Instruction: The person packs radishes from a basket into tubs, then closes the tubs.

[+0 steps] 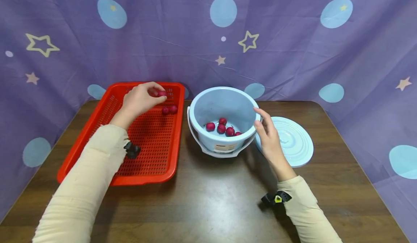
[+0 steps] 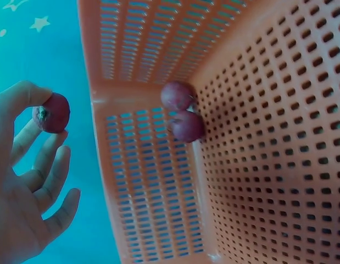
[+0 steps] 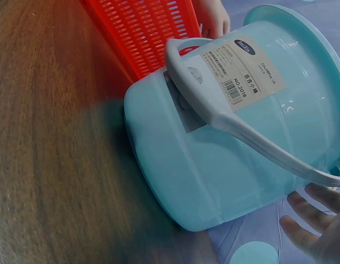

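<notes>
My left hand (image 1: 141,97) pinches a radish (image 1: 161,93) between thumb and fingertips, above the far right part of the red plastic basket (image 1: 177,152). Two more radishes (image 2: 183,113) lie side by side in the basket's corner. A light blue bucket (image 1: 208,143) stands upright to the basket's right, with several radishes (image 1: 221,128) on its bottom. At the bucket's right rim my right hand (image 1: 270,141) holds on with thumb and forefinger over the edge. Its other fingers (image 3: 310,214) lie along the outside, near the end of the white handle (image 3: 257,146).
A round light blue lid (image 1: 294,141) lies on the brown wooden table (image 1: 215,206), right of the bucket and partly behind my right hand. A purple cloth (image 1: 182,29) with stars hangs behind the table. The bucket's handle hangs down at its front.
</notes>
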`<state>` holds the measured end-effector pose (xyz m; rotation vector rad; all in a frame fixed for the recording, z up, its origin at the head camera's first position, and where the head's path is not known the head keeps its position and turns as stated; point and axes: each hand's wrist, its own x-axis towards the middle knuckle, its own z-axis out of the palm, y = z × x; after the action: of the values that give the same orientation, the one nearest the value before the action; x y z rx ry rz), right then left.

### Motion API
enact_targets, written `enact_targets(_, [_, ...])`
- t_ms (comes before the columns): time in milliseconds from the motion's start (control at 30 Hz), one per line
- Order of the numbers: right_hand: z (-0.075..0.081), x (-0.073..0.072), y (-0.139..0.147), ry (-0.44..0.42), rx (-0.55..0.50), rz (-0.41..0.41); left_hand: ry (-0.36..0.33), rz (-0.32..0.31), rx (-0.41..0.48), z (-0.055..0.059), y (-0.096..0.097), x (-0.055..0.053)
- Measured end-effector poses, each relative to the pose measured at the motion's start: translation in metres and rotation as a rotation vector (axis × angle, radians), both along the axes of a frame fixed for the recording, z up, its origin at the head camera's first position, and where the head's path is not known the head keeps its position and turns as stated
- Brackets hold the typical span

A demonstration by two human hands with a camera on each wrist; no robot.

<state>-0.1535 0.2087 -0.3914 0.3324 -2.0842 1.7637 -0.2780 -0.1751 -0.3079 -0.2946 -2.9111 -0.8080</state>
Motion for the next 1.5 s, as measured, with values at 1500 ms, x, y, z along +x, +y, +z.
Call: enact_targets(1500, [0.0, 0.0, -0.001, 0.0, -0.004, 0.002, 0.036, -0.413, 0.133, 0.033, 0.064, 0.041])
